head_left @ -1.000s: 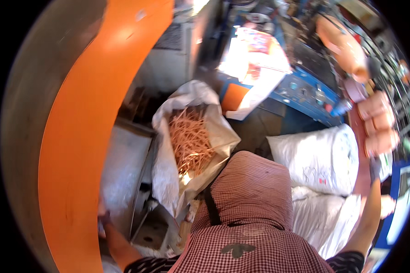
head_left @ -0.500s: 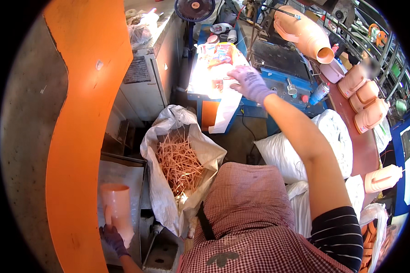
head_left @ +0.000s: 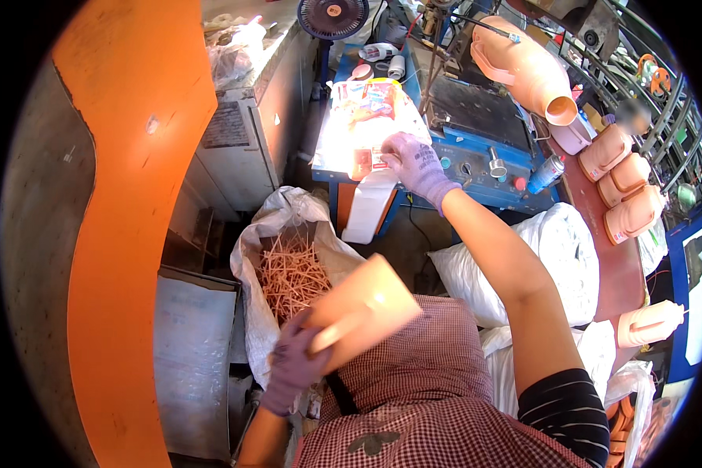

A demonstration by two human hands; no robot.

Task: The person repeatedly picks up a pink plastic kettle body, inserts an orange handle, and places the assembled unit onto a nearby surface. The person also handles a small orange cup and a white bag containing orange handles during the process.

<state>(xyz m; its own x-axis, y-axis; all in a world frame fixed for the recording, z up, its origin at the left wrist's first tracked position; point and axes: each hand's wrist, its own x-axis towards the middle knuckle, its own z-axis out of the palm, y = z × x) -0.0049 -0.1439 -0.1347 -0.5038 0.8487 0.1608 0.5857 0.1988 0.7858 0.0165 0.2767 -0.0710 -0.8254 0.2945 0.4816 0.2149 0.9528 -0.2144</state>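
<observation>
My left hand (head_left: 295,365), in a purple glove, is closed round the handle of a peach-coloured plastic jug (head_left: 378,300). The jug is tilted in front of my apron and slightly blurred. My right hand (head_left: 418,168), gloved too, has its fingers pinched at the edge of a printed label strip (head_left: 370,204). That strip lies on the brightly lit bench corner, and its white end hangs over the front edge. Just beyond the fingers are red and white printed labels (head_left: 374,101).
An open white sack (head_left: 285,204) of thin peach plastic scraps (head_left: 292,269) stands below the bench. Several peach jugs (head_left: 634,214) line the red counter at right, with full white sacks (head_left: 550,261) beside it. An orange panel (head_left: 125,257) rises at left.
My left hand has lifted the jug from the lower left and brought it in front of my body. My right hand has drawn nearer, its spread fingers closing at the label strip.
</observation>
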